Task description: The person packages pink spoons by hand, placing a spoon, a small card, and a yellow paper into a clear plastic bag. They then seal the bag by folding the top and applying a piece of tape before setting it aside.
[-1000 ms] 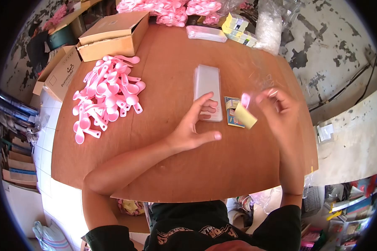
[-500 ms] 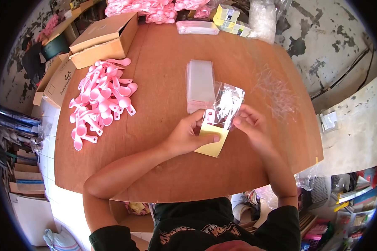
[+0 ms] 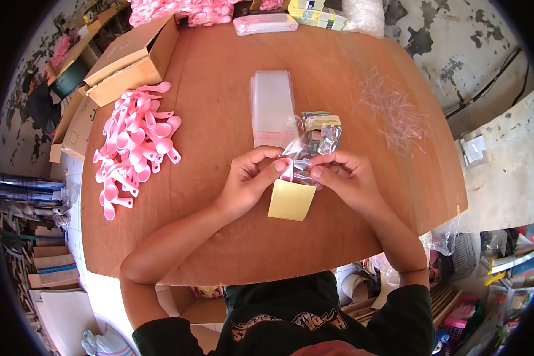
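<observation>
Both hands are at a clear plastic bag (image 3: 303, 169) near the table's front. Inside it are a pale yellow card (image 3: 292, 200) and a pink spoon, of which only the handle (image 3: 288, 170) shows. My left hand (image 3: 248, 181) pinches the bag's left side at that handle, thumb on top. My right hand (image 3: 345, 180) is closed on the right side of the plastic, thumb against fingers. Just beyond the fingers lies a small stack of printed cards (image 3: 322, 122), partly under shiny plastic. Left of those cards is a stack of clear bags (image 3: 272, 101).
Many pink spoons (image 3: 136, 145) lie heaped on the table's left, beside a cardboard box (image 3: 130, 59). Thin plastic strips (image 3: 397, 118) lie to the right. Along the far edge sit a wrapped bag pack (image 3: 265, 24), yellow-white card stacks (image 3: 317, 15) and bagged pink items (image 3: 181, 10).
My left hand has shifted up to the spoon handle, leaving the yellow card uncovered. The bag's raised upper part is now gathered between both hands, and the card stack behind has come into view.
</observation>
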### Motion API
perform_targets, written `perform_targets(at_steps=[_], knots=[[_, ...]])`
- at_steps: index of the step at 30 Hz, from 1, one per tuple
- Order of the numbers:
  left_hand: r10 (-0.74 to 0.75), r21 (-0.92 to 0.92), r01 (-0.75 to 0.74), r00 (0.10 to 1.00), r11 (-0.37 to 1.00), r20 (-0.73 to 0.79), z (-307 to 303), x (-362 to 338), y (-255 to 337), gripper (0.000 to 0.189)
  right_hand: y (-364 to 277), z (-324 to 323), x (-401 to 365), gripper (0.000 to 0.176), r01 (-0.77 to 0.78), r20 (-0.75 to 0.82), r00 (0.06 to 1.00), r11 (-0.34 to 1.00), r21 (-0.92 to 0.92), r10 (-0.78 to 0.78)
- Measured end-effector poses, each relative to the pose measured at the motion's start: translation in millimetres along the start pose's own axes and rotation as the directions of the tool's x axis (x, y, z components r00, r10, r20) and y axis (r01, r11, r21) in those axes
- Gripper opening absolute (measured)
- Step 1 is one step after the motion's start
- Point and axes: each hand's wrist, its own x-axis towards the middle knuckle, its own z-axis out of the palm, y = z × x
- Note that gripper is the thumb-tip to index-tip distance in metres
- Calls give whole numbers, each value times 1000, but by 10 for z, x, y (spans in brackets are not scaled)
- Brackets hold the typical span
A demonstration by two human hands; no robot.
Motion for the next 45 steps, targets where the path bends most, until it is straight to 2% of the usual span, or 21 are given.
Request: perform_targets(at_steps=[5, 8, 14, 18, 21, 23, 27, 29, 33, 36, 39, 41, 45], knots=[[23, 33, -23, 1000, 999, 5, 46, -14, 18, 20, 62, 17, 6, 14, 115, -46, 992, 993, -12, -115], [45, 83, -45, 999, 996, 10, -7, -1, -20, 20, 89, 32, 11, 15, 121, -92, 988, 990, -68, -127], [88, 131, -81, 995, 988, -45, -34, 3, -8, 19, 108, 38, 27, 16, 190, -98, 975, 978, -81, -198], [84, 123, -77, 995, 989, -48, -27, 13, -8, 19, 102, 56, 28, 14, 188, -115, 975, 981, -48, -192], [10, 28, -8, 997, 1000, -72, -19, 11, 7, 18, 106, -5, 16, 14, 133, -118, 984, 991, -30, -136], [31, 58, -29, 999, 998, -41, -55, 18, -24, 18, 140, -45, 46, 14, 280, -24, 958, 952, -121, -285], [30, 80, -29, 999, 996, -12, -110, 8, -42, 19, 130, -47, 41, 15, 272, -23, 961, 956, -107, -276], [22, -25, -22, 1000, 999, 9, -126, 8, -69, 21, 121, -40, 36, 15, 246, -34, 968, 964, -102, -250], [29, -42, -28, 999, 999, 18, -124, 20, -72, 21, 77, -23, 21, 16, 233, -23, 971, 961, -147, -239], [18, -21, -18, 1000, 1000, 6, -130, 19, -70, 22, 80, -12, 21, 18, 282, -8, 958, 944, -170, -287], [-1, -25, 1, 1000, 1000, 21, -131, 16, -49, 21, 98, -26, 21, 20, 335, 20, 939, 902, -272, -342], [-42, -115, 45, 999, 992, 29, -127, 16, -31, 20, 105, -32, 19, 19, 386, 40, 914, 837, -387, -403], [-52, -166, 60, 997, 984, 52, -145, 17, -16, 16, 123, -1, 27, 14, 417, 24, 898, 833, -364, -439]])
